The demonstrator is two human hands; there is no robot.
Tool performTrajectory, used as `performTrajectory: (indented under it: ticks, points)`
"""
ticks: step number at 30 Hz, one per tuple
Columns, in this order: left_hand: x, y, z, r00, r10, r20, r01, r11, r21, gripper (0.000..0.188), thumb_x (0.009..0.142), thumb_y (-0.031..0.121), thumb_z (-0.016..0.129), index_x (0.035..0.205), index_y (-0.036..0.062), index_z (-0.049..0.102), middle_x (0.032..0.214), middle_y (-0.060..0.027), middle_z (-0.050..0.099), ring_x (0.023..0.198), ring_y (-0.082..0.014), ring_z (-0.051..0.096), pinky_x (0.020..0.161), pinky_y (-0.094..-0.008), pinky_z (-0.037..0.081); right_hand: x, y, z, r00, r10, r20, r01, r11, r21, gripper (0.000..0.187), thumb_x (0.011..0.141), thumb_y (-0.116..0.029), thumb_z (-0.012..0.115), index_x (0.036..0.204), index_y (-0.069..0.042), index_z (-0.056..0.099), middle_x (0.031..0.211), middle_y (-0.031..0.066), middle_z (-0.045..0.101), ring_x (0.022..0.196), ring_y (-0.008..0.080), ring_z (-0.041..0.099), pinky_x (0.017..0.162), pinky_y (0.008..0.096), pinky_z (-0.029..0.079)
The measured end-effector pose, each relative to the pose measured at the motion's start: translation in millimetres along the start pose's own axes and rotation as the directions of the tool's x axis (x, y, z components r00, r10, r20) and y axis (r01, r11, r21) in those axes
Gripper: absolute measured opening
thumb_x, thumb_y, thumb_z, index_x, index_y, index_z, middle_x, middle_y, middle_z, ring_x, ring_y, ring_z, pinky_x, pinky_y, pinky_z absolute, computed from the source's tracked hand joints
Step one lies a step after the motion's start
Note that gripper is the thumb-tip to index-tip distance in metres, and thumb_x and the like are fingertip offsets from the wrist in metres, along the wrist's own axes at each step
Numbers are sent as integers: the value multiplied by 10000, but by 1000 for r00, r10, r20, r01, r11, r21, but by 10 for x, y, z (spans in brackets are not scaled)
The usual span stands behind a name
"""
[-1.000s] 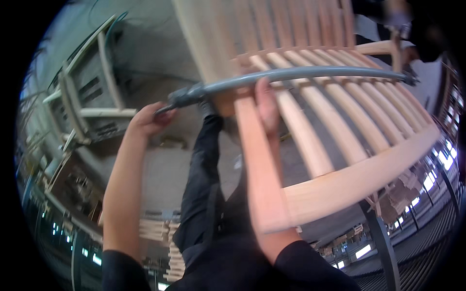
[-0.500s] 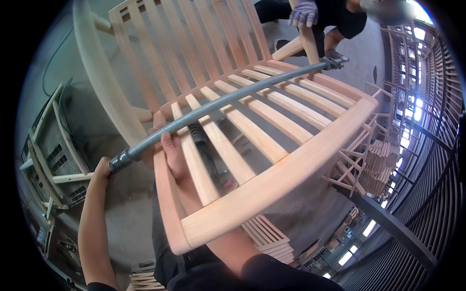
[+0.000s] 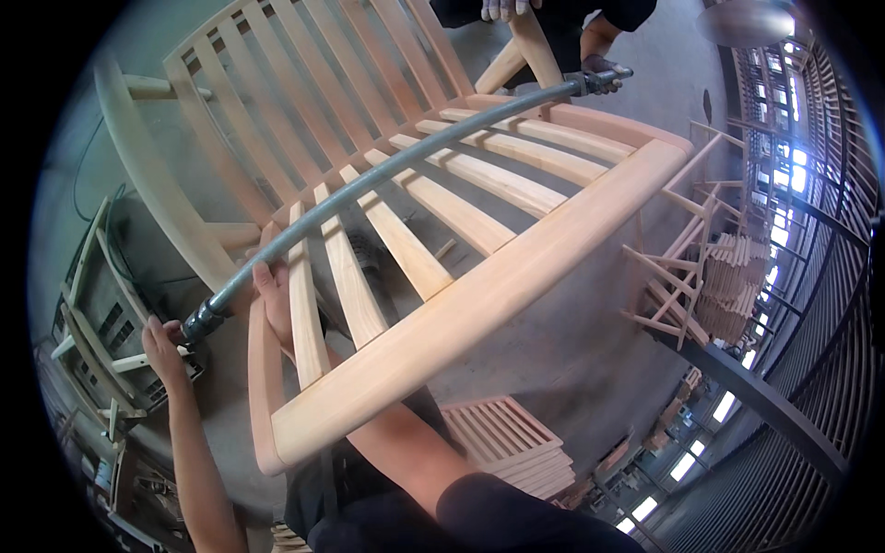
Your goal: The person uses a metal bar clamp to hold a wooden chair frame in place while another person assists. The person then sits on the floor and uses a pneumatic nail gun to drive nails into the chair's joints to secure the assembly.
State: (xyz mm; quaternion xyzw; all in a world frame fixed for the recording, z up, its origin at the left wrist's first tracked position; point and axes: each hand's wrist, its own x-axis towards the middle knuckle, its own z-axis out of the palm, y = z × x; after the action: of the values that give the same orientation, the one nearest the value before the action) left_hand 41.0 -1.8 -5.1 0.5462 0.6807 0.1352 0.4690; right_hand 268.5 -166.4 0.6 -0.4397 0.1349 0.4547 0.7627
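Note:
A slatted wooden chair frame stands tilted before me, its slatted back farther off. Across the seat lies a long grey pipe clamp. My left hand is beside the clamp's near left end, fingers stretched out and apart; whether it touches the end is unclear. My right hand reaches up from under the front rail, between the side rail and the first slat. Its thumb lies against the pipe; the fingers wrap behind it, partly hidden. A co-worker's hand is at the clamp's far end, and their gloved hand rests on the chair's far armrest support.
A stack of slatted wooden panels is on the floor below the seat. More wooden frames stand at the left, with a thin hose beside them. To the right are piled wooden parts and a dark metal beam.
Chair and clamp have shifted left and slightly up in view. My left hand has loosened from around the clamp's end, fingers now stretched. The co-worker's bare hand remains at the far end.

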Motion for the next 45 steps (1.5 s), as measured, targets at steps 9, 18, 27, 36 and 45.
performTrajectory:
  ticks: [9, 18, 27, 36, 45]
  points:
    - [-1126, 13, -247, 958, -270, 98, 278, 784, -556, 321, 1071, 298, 530, 1272, 53, 579, 1229, -79, 663, 1121, -159, 586, 992, -313, 448, -9, -49, 63, 1000, 29, 7, -29, 997, 74, 372, 1084, -315, 516, 1356, -61, 514, 1135, 7, 599, 929, 100, 459, 901, 262, 404]
    - [-1116, -620, -341, 868, -319, 382, 375, 924, -81, 182, 1016, 249, 653, 1039, 78, 711, 772, 23, 629, 641, -72, 569, 576, -237, 482, -8, 28, 35, 1000, 1, 8, -1, 996, 94, 356, 1078, -291, 532, 1350, -62, 514, 1100, 1, 589, 947, 96, 488, 896, 255, 414]
    - [-697, -1064, 67, 980, -7, 198, -119, 776, 620, 464, 920, 356, 754, 666, 16, 567, 630, -138, 573, 581, -242, 571, 594, -434, 453, -27, -171, 28, 994, 9, 108, 3, 994, -106, 300, 1089, -259, 505, 1303, -49, 508, 1119, 42, 631, 1003, 130, 557, 954, 299, 456]
    - [-384, -209, 139, 282, -778, 562, 939, 104, -328, 370, 1010, 239, 514, 1100, -117, 563, 903, -161, 679, 678, -183, 628, 536, -218, 529, -43, -247, 39, 990, 90, 110, -98, 993, 67, 289, 1091, -264, 495, 1264, -33, 501, 1133, 80, 633, 1057, 171, 584, 1016, 336, 464]
    - [67, -470, 77, 511, -596, 620, 848, 468, -250, 186, 939, 117, 620, 1008, -56, 614, 881, -158, 655, 700, -174, 627, 566, -247, 533, -38, -270, 61, 979, 41, 197, -45, 999, 15, 384, 1102, -327, 445, 1276, 3, 538, 1121, 87, 631, 1038, 200, 617, 950, 353, 500]
